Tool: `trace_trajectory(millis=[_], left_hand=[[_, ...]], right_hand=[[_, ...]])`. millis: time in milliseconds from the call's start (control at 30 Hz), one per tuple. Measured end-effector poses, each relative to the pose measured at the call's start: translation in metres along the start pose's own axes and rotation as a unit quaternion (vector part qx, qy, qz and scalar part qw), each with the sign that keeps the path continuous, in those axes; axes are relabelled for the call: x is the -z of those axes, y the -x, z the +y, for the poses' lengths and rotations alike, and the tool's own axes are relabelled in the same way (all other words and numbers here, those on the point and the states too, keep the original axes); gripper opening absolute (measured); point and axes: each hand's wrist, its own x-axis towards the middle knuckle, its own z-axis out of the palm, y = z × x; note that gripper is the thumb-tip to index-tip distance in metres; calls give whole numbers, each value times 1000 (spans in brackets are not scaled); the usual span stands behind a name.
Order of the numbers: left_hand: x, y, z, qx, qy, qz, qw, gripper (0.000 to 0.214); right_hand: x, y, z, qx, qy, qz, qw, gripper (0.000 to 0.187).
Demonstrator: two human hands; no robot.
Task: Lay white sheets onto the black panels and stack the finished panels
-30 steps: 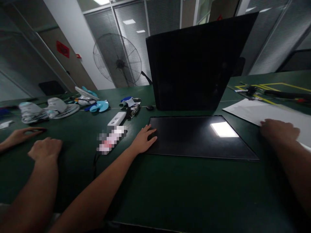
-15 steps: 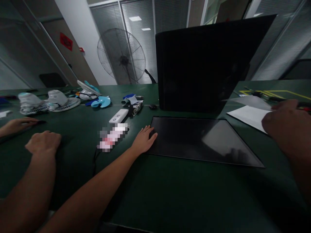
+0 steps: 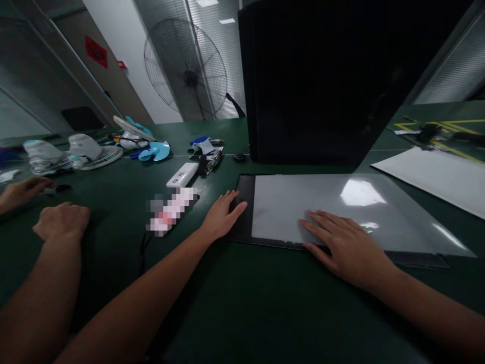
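Observation:
A flat black panel (image 3: 242, 222) lies on the green table in front of me. Over most of it rests a glossy translucent sheet (image 3: 280, 202), whose right end sticks out past the panel. My left hand (image 3: 223, 216) touches the panel's left edge with fingers stretched out. Spread flat on the sheet near its front edge is my right hand (image 3: 341, 242), palm down. Behind the panel stands a large black screen-like casing (image 3: 322, 91), tilted upright. A white board or sheet (image 3: 443, 174) lies to the right.
Left of my arm are a pixelated phone-like item (image 3: 170, 212), a white power bank (image 3: 183, 175) and keys (image 3: 215, 159). White fan parts (image 3: 85, 149) and a blue fan blade (image 3: 155, 150) sit farther left. Another person's hands (image 3: 62, 220) rest on the table's left side.
My right hand has come from the far right onto the panel, and the translucent sheet now covers most of it. My left hand stays at the panel's left edge. The view has tipped downward slightly.

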Motion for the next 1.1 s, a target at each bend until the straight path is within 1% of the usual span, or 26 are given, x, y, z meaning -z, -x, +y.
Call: trace_trajectory(millis=[67,167,233,267,300,367,433,500,533,567,600,633,667,700,733,800,900,1000,1100], left_hand=[[0,0,0,-9,-26,-10,1000,74],[-2,-2,-2,-32,-64,-23,997,72],[-3,-2,-3,-42,-79,-33,995,67],[-4,-3,-3,-46,-81,-37,995,64],[-4,-3,-4,-49,-80,-40,995,61],[-4,-3,-3,-52,-76,-43,995,56],[-3,-3,-2,-54,-74,-47,995,52],[-2,-3,0,-53,-75,-51,994,48],[-1,-2,1,-53,-75,-54,994,47],[-1,-2,1,-52,-75,-56,994,47],[-1,-2,2,-50,-74,-56,994,48],[-1,-2,2,-50,-74,-55,994,50],[-2,-2,1,-50,-74,-53,995,53],[-2,-3,1,-50,-74,-50,995,55],[-2,-3,1,-49,-74,-47,995,56],[-3,-3,-1,-50,-73,-42,995,55],[-3,-3,-2,-53,-71,-44,995,51],[-2,-3,-1,-58,-73,-43,995,51],[-2,-3,1,-62,-83,-40,994,53]], right_hand=[[3,0,-1,7,-12,-4,1000,60],[8,-3,4,47,-42,-14,998,59],[13,-5,21,52,-50,4,997,57],[15,-6,36,34,-44,22,998,57],[18,-6,54,-2,-28,42,999,57],[20,0,102,-103,20,74,992,62],[16,15,155,-218,76,93,968,71],[5,34,203,-323,110,90,936,81],[-3,43,223,-384,110,65,914,86],[-10,51,239,-455,91,32,885,91],[-16,58,251,-509,66,-2,858,95],[-22,62,260,-545,35,-34,837,97],[-25,65,265,-562,8,-56,825,96],[-26,66,267,-562,-9,-68,825,95],[-26,66,266,-551,-11,-67,832,92],[-20,65,260,-532,12,-55,845,87],[-8,63,246,-528,59,-55,845,79],[2,61,235,-524,64,-75,846,69],[9,57,230,-524,67,-82,845,59]])
